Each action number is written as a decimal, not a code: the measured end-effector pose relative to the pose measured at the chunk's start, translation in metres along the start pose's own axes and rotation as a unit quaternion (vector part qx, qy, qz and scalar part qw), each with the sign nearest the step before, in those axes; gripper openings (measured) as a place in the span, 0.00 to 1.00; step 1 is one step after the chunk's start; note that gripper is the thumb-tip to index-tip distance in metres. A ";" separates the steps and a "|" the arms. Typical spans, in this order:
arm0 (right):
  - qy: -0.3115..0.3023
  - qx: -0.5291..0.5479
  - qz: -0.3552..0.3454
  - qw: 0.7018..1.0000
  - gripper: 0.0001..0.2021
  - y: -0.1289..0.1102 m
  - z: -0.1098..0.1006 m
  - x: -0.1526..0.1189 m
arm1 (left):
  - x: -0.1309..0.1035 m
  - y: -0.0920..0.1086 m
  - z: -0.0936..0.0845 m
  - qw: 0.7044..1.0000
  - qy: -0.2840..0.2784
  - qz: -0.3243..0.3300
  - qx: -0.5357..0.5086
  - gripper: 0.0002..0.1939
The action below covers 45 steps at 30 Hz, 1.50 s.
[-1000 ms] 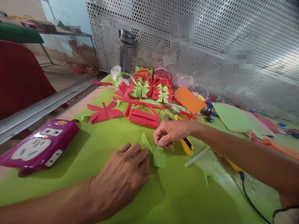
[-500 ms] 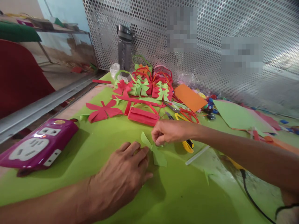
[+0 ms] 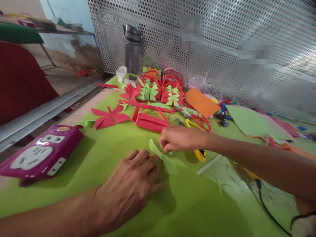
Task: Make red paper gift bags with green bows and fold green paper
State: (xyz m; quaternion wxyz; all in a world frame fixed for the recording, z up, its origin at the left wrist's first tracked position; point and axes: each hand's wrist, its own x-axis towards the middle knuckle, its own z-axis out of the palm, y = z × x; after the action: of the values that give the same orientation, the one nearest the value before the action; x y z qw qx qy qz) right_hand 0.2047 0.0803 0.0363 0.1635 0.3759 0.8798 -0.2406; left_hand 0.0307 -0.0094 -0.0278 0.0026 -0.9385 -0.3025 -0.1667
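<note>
A light green paper bow cut-out (image 3: 170, 165) lies on the green tabletop between my hands, partly covered by them. My left hand (image 3: 134, 182) rests palm down at its left side, fingers bent and pressed together at the paper; the fingertips are partly hidden. Over the bow's centre, my right hand (image 3: 174, 140) is closed with fingers curled tight, pinching or pressing the paper. Just behind it sits a small red paper bag (image 3: 151, 122). A flat red paper bow cut-out (image 3: 108, 117) lies to the left of that bag.
Finished paper bags with bows (image 3: 150, 90) stand at the back near a water bottle (image 3: 132, 49). A purple power strip (image 3: 41, 154) lies at left. Scissors (image 3: 201, 122), a yellow cutter (image 3: 199, 155), a glue stick (image 3: 209, 164) and orange paper (image 3: 202, 102) are around my right arm.
My right hand has shifted very slightly left over the green bow. My left hand stays almost in place, and the rest looks the same.
</note>
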 end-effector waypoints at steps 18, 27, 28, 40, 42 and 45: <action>-0.008 -0.004 0.006 1.000 0.03 -0.004 -0.002 0.002 | 0.000 0.000 -0.001 1.000 -0.004 -0.003 0.007 0.06; -0.008 -0.020 0.003 1.000 0.03 -0.005 -0.001 0.002 | 0.001 0.001 -0.002 0.999 -0.035 -0.012 -0.005 0.07; -0.008 -0.021 0.001 1.000 0.04 -0.005 -0.001 0.002 | 0.000 0.000 -0.001 0.999 -0.032 -0.011 -0.003 0.07; 0.030 -0.028 -0.007 0.999 0.04 -0.002 0.005 -0.001 | 0.004 -0.005 0.001 0.997 -0.038 -0.040 -0.057 0.08; 0.035 -0.029 -0.006 0.999 0.04 -0.001 0.006 -0.001 | 0.004 -0.005 0.000 0.996 -0.041 -0.042 -0.066 0.09; 0.045 -0.026 0.001 0.999 0.05 -0.001 0.008 0.000 | 0.005 -0.007 -0.003 0.995 -0.045 -0.042 -0.078 0.10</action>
State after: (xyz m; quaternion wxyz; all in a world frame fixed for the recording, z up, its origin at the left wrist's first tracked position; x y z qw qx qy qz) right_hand 0.2053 0.0754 0.0303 0.1340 0.3831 0.8916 -0.2008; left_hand 0.0300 -0.0014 -0.0236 -0.0914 -0.9290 -0.3271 -0.1472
